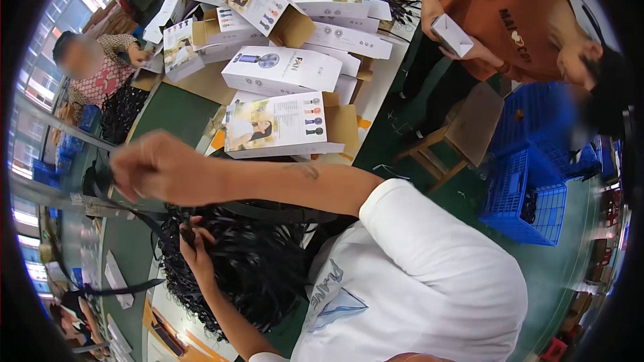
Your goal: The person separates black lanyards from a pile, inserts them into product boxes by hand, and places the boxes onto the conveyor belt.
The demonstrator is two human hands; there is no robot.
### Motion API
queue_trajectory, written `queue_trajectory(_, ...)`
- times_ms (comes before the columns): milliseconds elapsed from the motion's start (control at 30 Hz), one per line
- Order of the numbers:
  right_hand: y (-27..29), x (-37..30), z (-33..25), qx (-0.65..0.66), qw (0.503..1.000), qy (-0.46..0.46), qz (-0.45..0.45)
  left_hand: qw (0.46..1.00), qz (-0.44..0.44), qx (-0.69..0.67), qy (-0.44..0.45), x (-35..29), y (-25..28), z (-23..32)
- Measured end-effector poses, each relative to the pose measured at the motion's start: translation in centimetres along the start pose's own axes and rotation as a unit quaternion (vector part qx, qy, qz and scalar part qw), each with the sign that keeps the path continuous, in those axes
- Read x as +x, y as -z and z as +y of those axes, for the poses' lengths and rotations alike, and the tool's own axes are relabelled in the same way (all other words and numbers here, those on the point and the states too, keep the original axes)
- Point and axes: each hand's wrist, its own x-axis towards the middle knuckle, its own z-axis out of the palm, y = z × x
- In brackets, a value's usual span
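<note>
Closest: your white sleeve (443,241)
Right hand (154,167): blurry, can't tell grip
Left hand (197,252): gripping dark piece (186,230) by black strands (248,268)
Room: bare green surface (173,117) beside white boxes (282,67)
Blue crate (545,220): dark stuff (529,205) inside

We record: white carton (282,70), large dark-and-orange lettering (306,62) with smaller print (325,70) beside it; open carton (276,124), a block of fine print (288,112) — too small for us to read; orange sweatshirt (500,10), dark chest lettering (504,18); white T-shirt (429,268), grey lettering (328,281) beside a blue triangular print (343,310).
</note>
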Motion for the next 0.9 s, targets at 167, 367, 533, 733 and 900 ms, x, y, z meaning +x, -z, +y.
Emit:
queue_trajectory(167,1.2,-2.8,4.1,-0.124,0.991,-0.045,0.005,0.999,-0.038,0.012,-0.032,0.7,-3.6,3.4)
queue_trajectory(367,2.3,-1.5,1.1,0.04,0.993,-0.061,0.092,1.0,0.022,0.013,-0.016,1.7,-2.2,1.8)
queue_trajectory(533,2.5,-2.7,1.4,0.047,0.992,-0.053,0.102,0.999,0.048,0.022,-0.009,1.1,-0.8,-0.6)
queue_trajectory(733,2.5,-2.2,-2.0,0.072,0.984,0.027,0.158,0.994,0.001,0.098,0.047,0.4,1.9,-4.2)
queue_trajectory(900,1.3,-2.3,-0.2,-0.192,0.975,0.083,0.072,0.98,-0.019,0.197,-0.033,1.1,-0.6,-1.7)
